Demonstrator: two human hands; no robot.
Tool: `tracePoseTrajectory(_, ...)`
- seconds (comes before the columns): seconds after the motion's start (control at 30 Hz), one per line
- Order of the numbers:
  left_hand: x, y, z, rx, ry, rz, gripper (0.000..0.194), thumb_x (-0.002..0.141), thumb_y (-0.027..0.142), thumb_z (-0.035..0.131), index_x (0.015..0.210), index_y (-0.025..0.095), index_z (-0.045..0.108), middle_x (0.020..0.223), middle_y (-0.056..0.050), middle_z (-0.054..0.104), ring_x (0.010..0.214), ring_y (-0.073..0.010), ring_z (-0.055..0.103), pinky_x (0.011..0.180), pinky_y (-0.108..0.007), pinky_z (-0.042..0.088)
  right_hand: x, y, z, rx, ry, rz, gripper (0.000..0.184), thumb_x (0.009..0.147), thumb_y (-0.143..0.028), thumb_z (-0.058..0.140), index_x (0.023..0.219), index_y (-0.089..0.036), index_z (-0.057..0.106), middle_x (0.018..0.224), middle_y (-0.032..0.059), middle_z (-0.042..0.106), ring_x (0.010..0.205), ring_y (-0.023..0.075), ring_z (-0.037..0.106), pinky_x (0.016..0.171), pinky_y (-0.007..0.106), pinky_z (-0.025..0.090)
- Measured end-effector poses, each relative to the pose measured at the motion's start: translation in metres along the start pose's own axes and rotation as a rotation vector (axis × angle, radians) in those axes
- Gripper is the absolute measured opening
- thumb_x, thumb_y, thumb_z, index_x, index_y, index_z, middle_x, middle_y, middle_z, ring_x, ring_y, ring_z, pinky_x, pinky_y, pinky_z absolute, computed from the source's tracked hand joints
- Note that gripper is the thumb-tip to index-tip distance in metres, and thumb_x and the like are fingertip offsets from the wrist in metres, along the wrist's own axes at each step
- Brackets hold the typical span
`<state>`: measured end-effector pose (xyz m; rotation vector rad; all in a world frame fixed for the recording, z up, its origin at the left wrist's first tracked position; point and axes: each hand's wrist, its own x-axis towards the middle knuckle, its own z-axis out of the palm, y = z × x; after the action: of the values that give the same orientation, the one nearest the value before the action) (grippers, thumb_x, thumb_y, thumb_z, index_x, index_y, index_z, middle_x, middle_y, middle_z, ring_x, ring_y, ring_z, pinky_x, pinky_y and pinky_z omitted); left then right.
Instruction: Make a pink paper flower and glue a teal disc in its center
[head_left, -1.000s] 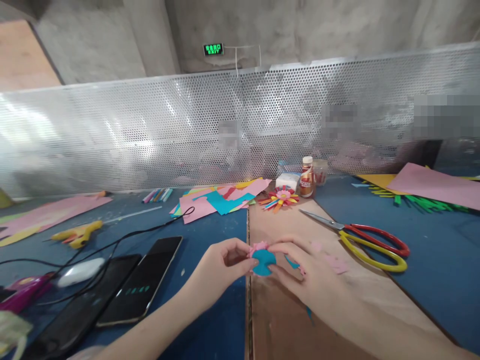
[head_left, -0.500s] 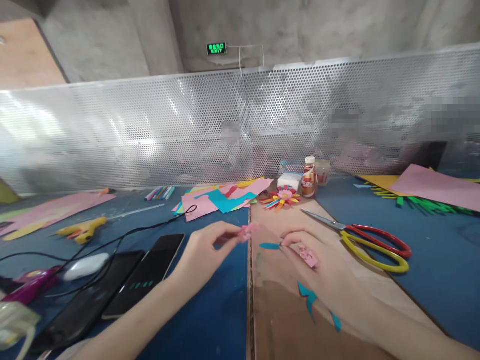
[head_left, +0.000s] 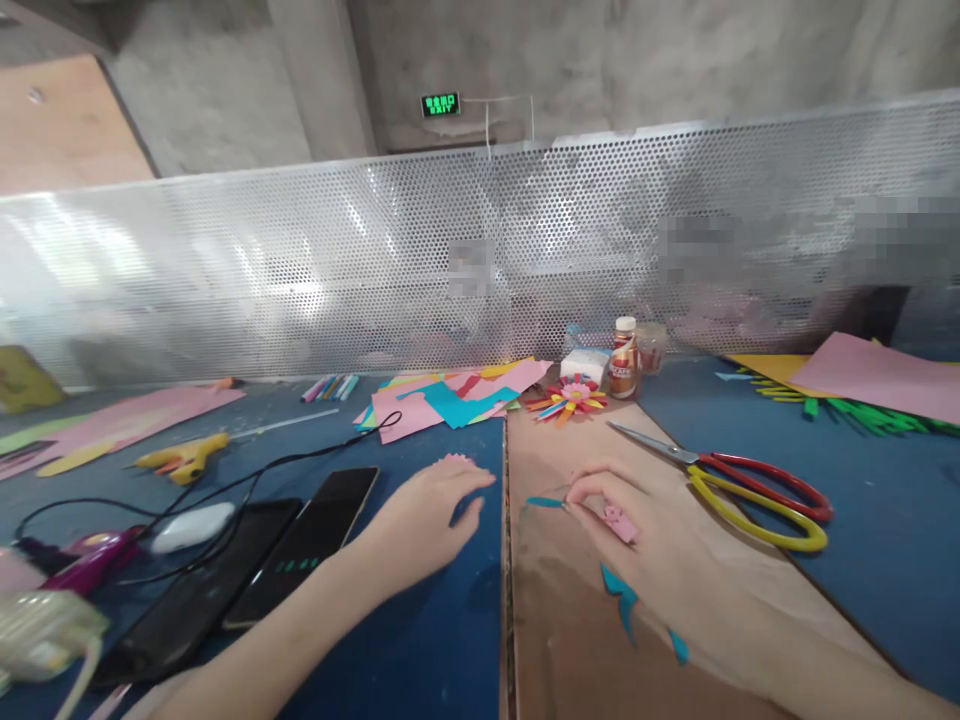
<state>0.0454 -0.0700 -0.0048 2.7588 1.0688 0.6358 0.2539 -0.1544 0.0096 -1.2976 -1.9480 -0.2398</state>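
Observation:
My left hand [head_left: 429, 510] lies over the blue table top with its fingers spread and nothing in it. Just beyond its knuckles a small pink scalloped paper piece [head_left: 453, 460] rests on the table. My right hand [head_left: 637, 525] sits on the brown cardboard sheet [head_left: 559, 650], thumb and forefinger pinched on a small teal paper disc [head_left: 541, 502] seen edge-on. A pink paper scrap [head_left: 618, 521] lies on the back of that hand. Teal offcuts [head_left: 621, 592] lie on the cardboard near my wrist.
Red and yellow scissors [head_left: 739, 482] lie right of my hand. A finished paper flower [head_left: 568, 394], a small bottle [head_left: 623, 358] and loose coloured paper [head_left: 450, 398] sit further back. Two phones [head_left: 247, 575], cables and a yellow glue gun [head_left: 180, 458] are at the left. A perforated metal screen [head_left: 300, 260] closes the back.
My hands have parted. The left hand let go of the pink piece, now on the table, and opened flat. The right hand kept the teal disc.

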Motion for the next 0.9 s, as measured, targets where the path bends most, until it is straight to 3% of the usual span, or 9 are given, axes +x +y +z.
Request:
tracePoseTrajectory(0.17,-0.001,0.019,0.007,-0.307,0.023,0.18,0.03,0.075,0.031,0.058,0.102,0.018,0.06,0.108,-0.009,0.062,0.109,-0.0199,0.05,0.095,-0.03,0.036,-0.007,0.003,0.011,0.108,-0.118,0.042,0.011,0.079,-0.009,0.048,0.076,-0.02,0.051,0.091,-0.0007,0.053,0.083,0.0113,0.049,0.074,0.023,0.039)
tracePoseTrajectory(0.33,-0.001,0.022,0.007,-0.38,0.108,0.184,0.011,0.078,0.021,0.054,0.082,0.019,0.064,0.095,-0.008,0.066,0.099,-0.0181,0.056,0.089,-0.029,0.04,-0.014,-0.003,0.017,0.227,-0.132,-0.019,0.01,0.084,-0.012,0.044,0.08,-0.02,0.048,0.094,-0.0009,0.051,0.086,0.0105,0.048,0.077,0.025,0.037)
tracePoseTrajectory(0.43,0.0,0.02,0.003,-0.415,0.242,0.034,0.008,0.077,0.021,0.055,0.077,0.02,0.064,0.089,-0.006,0.067,0.092,-0.0191,0.058,0.085,-0.03,0.041,-0.013,-0.004,0.014,0.204,-0.116,-0.016,0.012,0.083,-0.01,0.043,0.086,-0.02,0.049,0.093,0.0003,0.051,0.086,0.0115,0.048,0.077,0.026,0.038)
tracePoseTrajectory(0.53,0.004,0.013,0.001,-0.566,0.305,-0.236,0.01,0.073,0.028,0.058,0.07,0.019,0.062,0.076,-0.003,0.065,0.075,-0.0186,0.059,0.071,-0.029,0.044,-0.01,-0.004,0.01,0.068,-0.193,-0.04,0.014,0.083,-0.008,0.044,0.084,-0.019,0.052,0.086,0.0008,0.051,0.08,0.0129,0.049,0.071,0.027,0.038)
tracePoseTrajectory(0.67,0.011,0.0,0.007,-1.051,0.275,-0.52,0.02,0.064,0.033,0.066,0.061,0.016,0.056,0.062,0.0,0.057,0.069,-0.0172,0.058,0.064,-0.027,0.045,-0.009,-0.01,0.011,-0.299,-0.373,-0.359,0.012,0.075,-0.009,0.055,0.066,-0.017,0.053,0.071,0.0016,0.049,0.072,0.0169,0.046,0.06,0.031,0.038)
tracePoseTrajectory(0.8,0.013,-0.005,0.012,-1.244,0.289,-0.566,0.023,0.066,0.035,0.065,0.066,0.014,0.054,0.071,-0.002,0.058,0.075,-0.0164,0.058,0.066,-0.026,0.046,-0.003,-0.018,0.02,-0.503,-0.418,-0.522,0.01,0.066,-0.006,0.059,0.066,-0.016,0.058,0.068,0.0039,0.048,0.073,0.0205,0.045,0.058,0.033,0.037)
tracePoseTrajectory(0.9,0.012,-0.003,0.012,-1.314,0.314,-0.566,0.023,0.067,0.035,0.064,0.065,0.015,0.052,0.071,-0.001,0.056,0.075,-0.0144,0.058,0.067,-0.025,0.046,0.007,-0.019,0.035,-0.403,-0.449,-0.544,0.007,0.071,-0.009,0.061,0.069,-0.017,0.06,0.07,0.0019,0.05,0.072,0.0169,0.046,0.056,0.029,0.035)
